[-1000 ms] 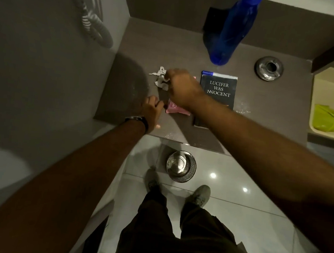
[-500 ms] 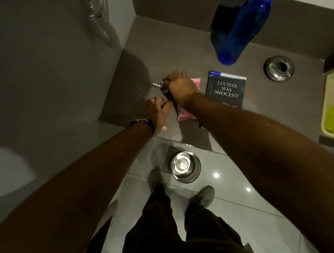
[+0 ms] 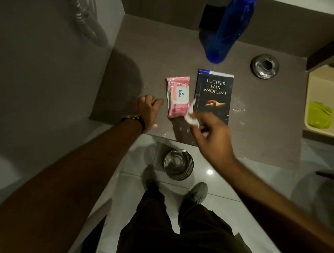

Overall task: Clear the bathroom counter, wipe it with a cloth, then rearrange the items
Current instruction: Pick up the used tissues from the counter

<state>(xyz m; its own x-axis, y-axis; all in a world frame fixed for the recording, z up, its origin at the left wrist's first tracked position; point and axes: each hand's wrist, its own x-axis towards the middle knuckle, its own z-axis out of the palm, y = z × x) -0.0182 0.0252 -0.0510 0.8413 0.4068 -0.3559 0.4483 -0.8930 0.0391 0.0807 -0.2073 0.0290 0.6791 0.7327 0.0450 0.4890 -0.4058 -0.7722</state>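
Observation:
On the brown counter (image 3: pixel 153 49) lie a pink wipes pack (image 3: pixel 177 95) and, to its right, a dark book (image 3: pixel 214 94) with a blue pen (image 3: pixel 205 71) along its top edge. A tall blue bottle (image 3: pixel 227 30) stands behind them. My right hand (image 3: pixel 212 136) holds crumpled white tissue (image 3: pixel 190 117) over the counter's front edge, just below the pack and book. My left hand (image 3: pixel 148 109), with a watch on its wrist, rests on the counter left of the pack, fingers loosely curled and holding nothing.
A steel ashtray (image 3: pixel 265 65) sits at the back right of the counter. A steel bin (image 3: pixel 178 164) stands on the floor tiles under the counter edge, near my shoes. At right is a cream tray (image 3: pixel 329 80) with a green cloth (image 3: pixel 319 114). A hose (image 3: pixel 84 20) hangs on the left wall.
My right hand has gathered the tissue from left of the pink pack and drawn it back to the right, towards the counter's front edge. The pack is now uncovered. My left hand stays put.

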